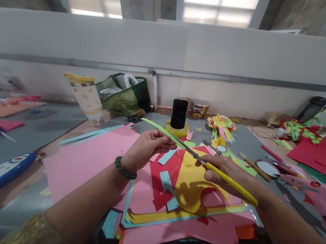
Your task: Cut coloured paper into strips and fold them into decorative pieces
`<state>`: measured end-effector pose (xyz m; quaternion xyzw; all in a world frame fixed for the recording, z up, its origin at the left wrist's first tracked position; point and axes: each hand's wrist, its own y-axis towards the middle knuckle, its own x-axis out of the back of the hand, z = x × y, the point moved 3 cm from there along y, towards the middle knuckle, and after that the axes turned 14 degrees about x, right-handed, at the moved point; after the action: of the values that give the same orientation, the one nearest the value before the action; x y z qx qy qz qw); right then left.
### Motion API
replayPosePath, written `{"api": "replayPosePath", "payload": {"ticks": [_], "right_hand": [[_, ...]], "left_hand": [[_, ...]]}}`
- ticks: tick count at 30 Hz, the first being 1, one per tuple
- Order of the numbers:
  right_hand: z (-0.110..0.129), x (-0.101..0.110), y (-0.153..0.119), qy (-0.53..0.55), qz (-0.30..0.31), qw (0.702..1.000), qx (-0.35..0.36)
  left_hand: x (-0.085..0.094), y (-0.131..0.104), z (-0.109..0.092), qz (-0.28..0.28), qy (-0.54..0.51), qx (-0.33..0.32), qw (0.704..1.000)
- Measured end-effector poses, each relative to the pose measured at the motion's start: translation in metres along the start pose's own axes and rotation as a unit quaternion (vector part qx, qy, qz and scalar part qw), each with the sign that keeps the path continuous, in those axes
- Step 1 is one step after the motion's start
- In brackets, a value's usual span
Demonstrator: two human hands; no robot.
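A narrow light green paper strip (153, 123) is pinched between the fingers of my left hand (155, 142), which has a green bead bracelet at the wrist. My right hand (223, 170) grips long yellow-handled scissors (232, 183), their blades pointing left along the strip beside my left fingertips. Whether the blades are apart is hard to tell. Below both hands lies a stack of pink paper (150, 202), with a yellow sheet (192, 184), a red sheet (160, 179) and small light blue pieces (166, 181) on top.
A phone (178, 114) stands on a yellow tape roll (177, 131) ahead. A tumbler (84, 99) and green bag (125, 95) are back left. At right lie a pink glue gun (318, 194) and red paper (324, 158). A blue case (3, 173) is left.
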<state>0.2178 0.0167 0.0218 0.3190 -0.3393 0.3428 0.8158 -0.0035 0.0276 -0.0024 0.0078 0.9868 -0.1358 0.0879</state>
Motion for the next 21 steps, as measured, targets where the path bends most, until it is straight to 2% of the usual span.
{"api": "replayPosePath", "payload": {"ticks": [13, 21], "right_hand": [[-0.0037, -0.0018, 0.0007, -0.002, 0.002, 1.0, 0.001], [-0.0065, -0.0031, 0.0016, 0.014, 0.018, 1.0, 0.003]], "left_hand": [[-0.0028, 0.0008, 0.0023, 0.021, -0.014, -0.002, 1.0], [-0.0058, -0.0027, -0.0013, 0.019, -0.041, 0.024, 0.999]]}}
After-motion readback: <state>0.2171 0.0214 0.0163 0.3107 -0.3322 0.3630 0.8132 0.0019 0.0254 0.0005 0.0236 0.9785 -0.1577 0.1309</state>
